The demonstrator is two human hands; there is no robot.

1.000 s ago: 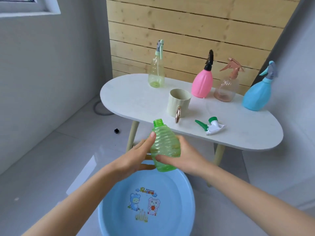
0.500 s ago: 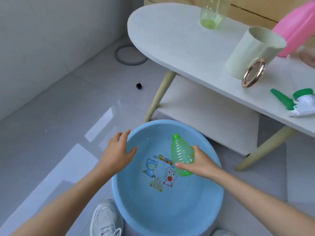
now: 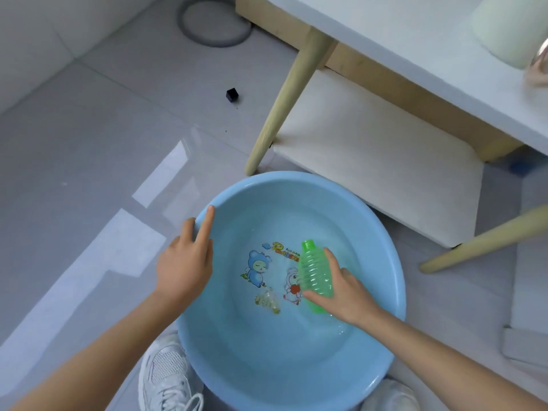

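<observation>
Item: green ribbed bottle (image 3: 314,274), translucent, neck open and uncapped; it sits inside the blue basin (image 3: 396,262), right of centre, tilted with the neck pointing away from you and the base nearest your wrist; how deep the base sits in the water you cannot tell.

Your right hand (image 3: 345,290): wrapped round the lower body of the bottle, thumb pressed across the near left side, one finger laid along the right side.

Your left hand (image 3: 185,262): holding nothing, laid on the basin's left rim; one finger lies straight along the rim, another beside it on the outer edge; the remaining fingers are hidden under the hand.

Basin: round, on the floor, shallow clear water in it; cartoon print (image 3: 258,268) on the bottom, just left of the bottle.

Surroundings: white shoe (image 3: 166,378) against the basin's near left edge; a second shoe (image 3: 388,396) at its near right; table leg (image 3: 284,99) just beyond the far rim; lower shelf (image 3: 370,152) behind it; white tabletop (image 3: 415,40) above; cream cup (image 3: 504,34) on the tabletop, top right; small black cube (image 3: 232,94) on the floor tiles; grey ring (image 3: 213,25) beyond that.
</observation>
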